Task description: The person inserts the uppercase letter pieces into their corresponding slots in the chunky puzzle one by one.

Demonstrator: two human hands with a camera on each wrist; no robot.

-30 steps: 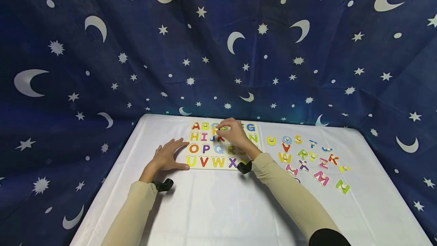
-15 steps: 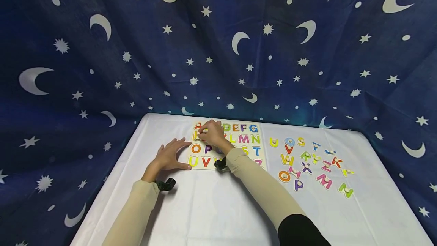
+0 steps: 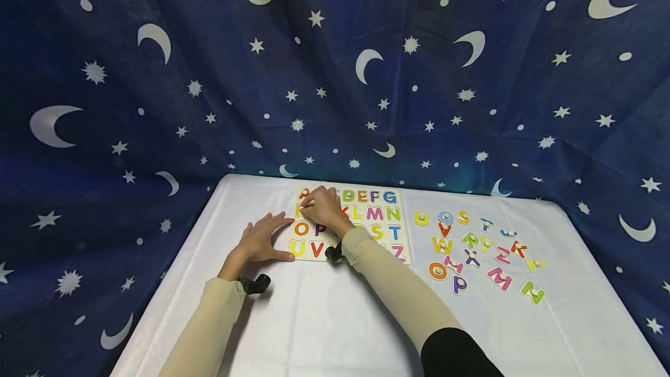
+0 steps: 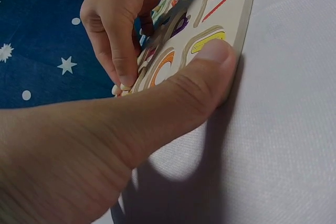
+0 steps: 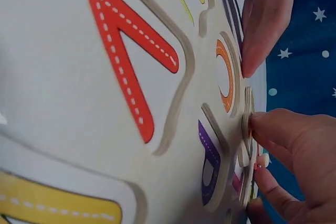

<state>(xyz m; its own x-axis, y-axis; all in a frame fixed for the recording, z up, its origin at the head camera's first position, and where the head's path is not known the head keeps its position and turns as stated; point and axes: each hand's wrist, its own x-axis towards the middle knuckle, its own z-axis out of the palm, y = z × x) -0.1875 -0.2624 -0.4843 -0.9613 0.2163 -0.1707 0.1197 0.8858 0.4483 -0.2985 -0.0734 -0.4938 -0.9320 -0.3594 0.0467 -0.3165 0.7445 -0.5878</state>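
A white wooden alphabet puzzle board [image 3: 366, 222] lies at the back of the table. My right hand [image 3: 323, 207] is over the board's upper left, near the H recess. Its thumb and finger pinch the edge of a wooden letter piece [image 5: 248, 111], which looks yellow in the head view; the fingers hide most of it. My left hand [image 3: 258, 241] rests at the board's left side with fingers spread. Its thumb [image 4: 210, 59] lies over the board's corner by the yellow U. Knobbed pieces, such as the blue G [image 3: 389, 196], sit in the top row.
Several loose knobbed letters lie right of the board, among them an orange O [image 3: 437, 271], a purple P [image 3: 459, 284], a pink M [image 3: 499, 278] and a green N [image 3: 533, 292]. A blue star-and-moon cloth [image 3: 335, 74] hangs behind the white table [image 3: 335, 319].
My right hand has moved left along the board with the letter piece, from the C and J area to the H recess. My left hand stays at the board's left edge.
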